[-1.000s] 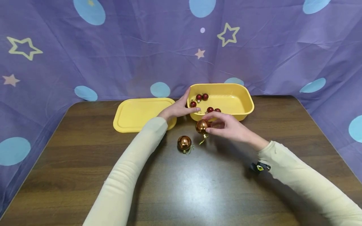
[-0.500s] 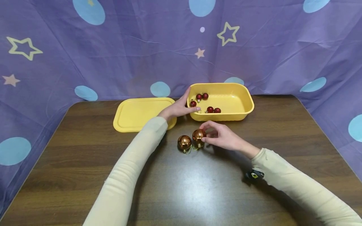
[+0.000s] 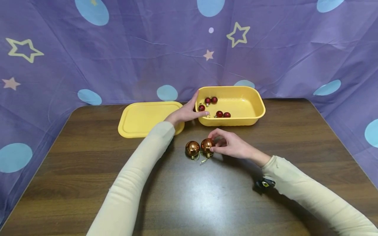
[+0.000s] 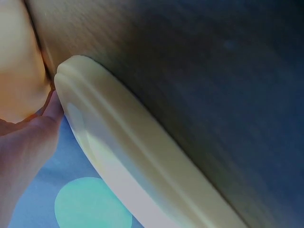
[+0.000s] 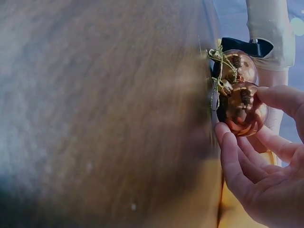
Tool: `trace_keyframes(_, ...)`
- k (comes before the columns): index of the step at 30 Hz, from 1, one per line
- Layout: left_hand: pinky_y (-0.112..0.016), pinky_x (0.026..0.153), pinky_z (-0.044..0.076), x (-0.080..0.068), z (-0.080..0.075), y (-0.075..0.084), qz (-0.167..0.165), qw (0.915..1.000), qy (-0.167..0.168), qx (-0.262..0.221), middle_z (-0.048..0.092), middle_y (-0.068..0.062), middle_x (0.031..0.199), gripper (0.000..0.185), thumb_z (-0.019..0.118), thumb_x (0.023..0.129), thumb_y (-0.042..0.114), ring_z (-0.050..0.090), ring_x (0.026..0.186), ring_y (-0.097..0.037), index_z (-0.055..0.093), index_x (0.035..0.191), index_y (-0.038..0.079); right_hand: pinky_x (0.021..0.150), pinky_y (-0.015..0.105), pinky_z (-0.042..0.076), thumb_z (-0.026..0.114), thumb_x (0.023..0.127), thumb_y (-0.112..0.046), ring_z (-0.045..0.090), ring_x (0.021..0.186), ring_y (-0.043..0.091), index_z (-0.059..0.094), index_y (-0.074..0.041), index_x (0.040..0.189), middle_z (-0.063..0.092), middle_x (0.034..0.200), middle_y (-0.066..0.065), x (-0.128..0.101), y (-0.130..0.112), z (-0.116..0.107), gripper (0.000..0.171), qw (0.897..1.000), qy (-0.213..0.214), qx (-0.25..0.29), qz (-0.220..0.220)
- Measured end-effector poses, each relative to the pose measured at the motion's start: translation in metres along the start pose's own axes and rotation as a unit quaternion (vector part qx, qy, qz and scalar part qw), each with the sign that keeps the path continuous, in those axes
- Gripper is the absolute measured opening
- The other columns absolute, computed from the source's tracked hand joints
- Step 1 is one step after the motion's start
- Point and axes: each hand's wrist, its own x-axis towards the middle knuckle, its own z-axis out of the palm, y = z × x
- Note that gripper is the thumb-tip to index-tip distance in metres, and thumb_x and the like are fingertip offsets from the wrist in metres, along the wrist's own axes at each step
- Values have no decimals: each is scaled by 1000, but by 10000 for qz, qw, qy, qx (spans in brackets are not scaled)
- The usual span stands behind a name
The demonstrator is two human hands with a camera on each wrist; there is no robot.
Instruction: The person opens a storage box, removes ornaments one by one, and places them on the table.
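My right hand [image 3: 233,144] holds a shiny copper Christmas ball [image 3: 206,144] between thumb and fingers, low over the table. Just left of it lies a second copper Christmas ball [image 3: 192,148]. Both have gold caps and gold hanging cords, plain in the right wrist view, where the held ball [image 5: 243,111] overlaps the other. At the back, my left hand [image 3: 186,113] grips the left end of a yellow container [image 3: 236,122], thumb over the front rim and fingers along the outer side. Several small dark red Christmas balls [image 3: 214,99] lie inside it, mostly toward the left.
A yellow lid [image 3: 144,118] lies flat left of the container, partly under my left forearm. The brown wooden table [image 3: 165,203] ends at a purple curtain [image 3: 165,65] with stars and blue dots. A dark wrist device [image 3: 265,183] hangs below my right sleeve.
My right hand has brought its copper ball down and slightly left, from in front of the container to beside the other ball. The left hand and container have stayed put.
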Motion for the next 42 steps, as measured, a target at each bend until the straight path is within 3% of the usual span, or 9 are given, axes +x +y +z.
trace_keyframes(10, -44, 115, 18, 2, 1, -3, 67, 9999, 48, 74, -4, -15, 160, 111, 68, 88, 45, 29, 138, -36, -19, 153, 21, 81, 34, 54, 74, 85, -7, 67, 85, 22, 56, -4, 113, 63, 109, 14, 2, 3, 2, 34, 9999, 90, -62, -9)
trace_keyframes(14, -44, 115, 16, 2, 1, -3, 76, 9999, 68, 82, -5, -13, 160, 111, 68, 88, 45, 19, 142, -34, -18, 153, 21, 80, 34, 55, 75, 85, -8, 67, 85, 22, 56, -4, 114, 63, 110, 15, 2, 4, 3, 34, 9999, 116, -42, 1)
trace_keyframes(23, -44, 115, 14, 2, 1, -3, 103, 9999, 47, 47, -5, -13, 160, 109, 67, 89, 45, 14, 144, -33, -19, 153, 22, 78, 32, 55, 75, 84, -6, 67, 82, 18, 55, -4, 116, 62, 111, 13, 1, 5, 1, 38, 9999, 102, 6, 9)
trace_keyframes(25, -44, 115, 15, 2, 1, -4, 97, 9999, 49, 29, -5, -13, 160, 109, 67, 89, 45, 17, 143, -33, -19, 153, 23, 78, 31, 55, 75, 84, -6, 67, 81, 18, 55, -3, 117, 62, 111, 12, 1, 6, 1, 39, 10000, 90, 7, 9)
trace_keyframes(27, -44, 115, 17, 2, 1, -3, 86, 10000, 38, -6, -6, -13, 160, 110, 67, 89, 45, 30, 137, -37, -19, 153, 23, 78, 31, 55, 75, 84, -6, 66, 81, 17, 55, -3, 119, 61, 112, 12, 1, 6, 0, 40, 10000, 62, -2, 15)
trace_keyframes(34, -45, 112, 25, 2, 2, -3, 92, 10000, 30, -25, -5, -14, 160, 110, 68, 89, 45, 38, 131, -38, -19, 153, 23, 80, 34, 55, 75, 84, -4, 66, 83, 19, 54, 2, 122, 61, 115, 17, 1, 4, -3, 44, 9999, 55, 1, -150)
trace_keyframes(37, -42, 103, 39, 2, 2, -3, 69, 9999, 16, -128, -4, -16, 160, 110, 68, 89, 44, 58, 105, -41, -19, 153, 24, 82, 36, 54, 74, 85, -4, 66, 85, 20, 55, 2, 123, 61, 116, 18, 0, 3, -8, 44, 9998, 129, -35, -144)
trace_keyframes(39, -39, 100, 41, 2, 2, -3, 64, 9999, 18, -149, -3, -17, 160, 110, 68, 89, 43, 62, 91, -40, -19, 153, 23, 84, 37, 53, 73, 86, -5, 66, 88, 22, 55, 2, 124, 61, 117, 18, 0, 2, -12, 43, 9997, 217, -45, -79)
trace_keyframes(42, -38, 108, 32, 2, 1, -3, 75, 9999, 33, -101, -4, -16, 160, 109, 67, 90, 43, 54, 114, -38, -18, 153, 22, 86, 39, 53, 72, 87, -6, 65, 93, 26, 55, 3, 123, 60, 118, 20, 0, -1, -19, 41, 9992, 400, -6, 14)
